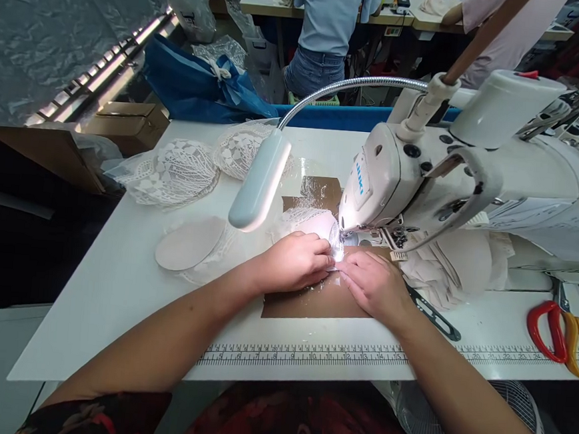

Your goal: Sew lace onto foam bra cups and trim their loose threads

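My left hand (293,263) and my right hand (372,284) meet just in front of the needle of the white sewing machine (422,181). Both press their closed fingers on a lace-covered cup piece (309,222) that lies under the presser foot. The fingertips touch each other at the brightly lit seam edge. A brown plate (313,299) lies under the hands. The needle itself is hidden in the glare.
A gooseneck lamp (259,181) hangs over the left hand. A beige pad (190,242) and lace cups (173,171) lie to the left, a stack of cups (461,264) under the machine arm. Red and yellow scissors (564,332) lie at the right. Another person (324,32) sits behind.
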Available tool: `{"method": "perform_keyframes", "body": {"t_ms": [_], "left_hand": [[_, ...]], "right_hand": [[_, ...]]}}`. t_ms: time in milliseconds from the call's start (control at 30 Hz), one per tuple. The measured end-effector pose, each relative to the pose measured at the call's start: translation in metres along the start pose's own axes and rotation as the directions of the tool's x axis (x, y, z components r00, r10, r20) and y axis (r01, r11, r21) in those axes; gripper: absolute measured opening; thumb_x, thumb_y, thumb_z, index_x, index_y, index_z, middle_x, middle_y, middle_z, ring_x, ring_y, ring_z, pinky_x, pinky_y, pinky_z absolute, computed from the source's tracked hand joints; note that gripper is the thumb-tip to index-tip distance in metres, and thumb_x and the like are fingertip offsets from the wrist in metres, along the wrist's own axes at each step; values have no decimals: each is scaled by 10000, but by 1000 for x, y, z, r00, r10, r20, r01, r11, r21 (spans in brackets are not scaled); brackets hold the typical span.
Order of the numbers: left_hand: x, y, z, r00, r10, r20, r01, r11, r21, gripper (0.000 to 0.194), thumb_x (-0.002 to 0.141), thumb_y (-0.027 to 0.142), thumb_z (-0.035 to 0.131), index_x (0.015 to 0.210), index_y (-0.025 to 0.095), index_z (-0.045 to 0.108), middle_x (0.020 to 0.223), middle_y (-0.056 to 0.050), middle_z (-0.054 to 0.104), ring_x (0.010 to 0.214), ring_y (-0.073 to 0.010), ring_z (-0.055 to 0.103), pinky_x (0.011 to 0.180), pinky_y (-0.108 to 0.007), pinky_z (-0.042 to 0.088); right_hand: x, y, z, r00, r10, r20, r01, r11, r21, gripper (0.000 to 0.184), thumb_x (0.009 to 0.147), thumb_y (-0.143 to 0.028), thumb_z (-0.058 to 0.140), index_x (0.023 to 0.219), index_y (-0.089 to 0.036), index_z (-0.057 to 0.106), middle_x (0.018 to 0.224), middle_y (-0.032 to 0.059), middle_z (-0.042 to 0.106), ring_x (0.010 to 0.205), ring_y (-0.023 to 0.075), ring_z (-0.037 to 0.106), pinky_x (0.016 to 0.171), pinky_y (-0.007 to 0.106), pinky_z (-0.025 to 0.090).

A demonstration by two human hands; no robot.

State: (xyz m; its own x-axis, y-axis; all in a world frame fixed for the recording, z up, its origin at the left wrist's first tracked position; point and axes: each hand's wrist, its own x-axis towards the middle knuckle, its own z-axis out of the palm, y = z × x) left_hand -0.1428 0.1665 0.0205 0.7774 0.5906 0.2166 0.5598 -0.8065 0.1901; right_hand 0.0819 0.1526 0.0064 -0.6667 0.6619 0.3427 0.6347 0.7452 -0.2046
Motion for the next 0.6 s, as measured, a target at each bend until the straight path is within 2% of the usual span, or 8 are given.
{"method": "perform_keyframes", "body": {"t_ms": [133,300,600], "left_hand": [[0,1,-1,1000,10,-15,-10,999,52,306,990,324,432,1005,174,698,934,-79,657,758,-179,580,672,-316,429],[0,1,1,997,60,-40,-58,997,57,290,991,300,434,1012,160,687,1193,-112,655,836,-185,592,724,-323,467],[1,-4,8,995,27,-95,-25,999,22,279,971,265,471,1096,137,686,1197,-87,681,840,-195,580,760,-323,512]], "right_hand": [[-4,1,-2,998,52,34,-52,998,17,309,891,-120,485,1113,-177,692,910,60,686,775,167,586,675,276,408],[0,-1,1,990,116,76,-110,991,-75,363,868,-66,432,1067,-185,712,895,71,671,749,171,576,663,278,396],[7,-4,2,978,179,110,-156,968,-197,405,880,-110,431,1177,-179,699,909,90,692,701,185,553,572,297,354]]}}
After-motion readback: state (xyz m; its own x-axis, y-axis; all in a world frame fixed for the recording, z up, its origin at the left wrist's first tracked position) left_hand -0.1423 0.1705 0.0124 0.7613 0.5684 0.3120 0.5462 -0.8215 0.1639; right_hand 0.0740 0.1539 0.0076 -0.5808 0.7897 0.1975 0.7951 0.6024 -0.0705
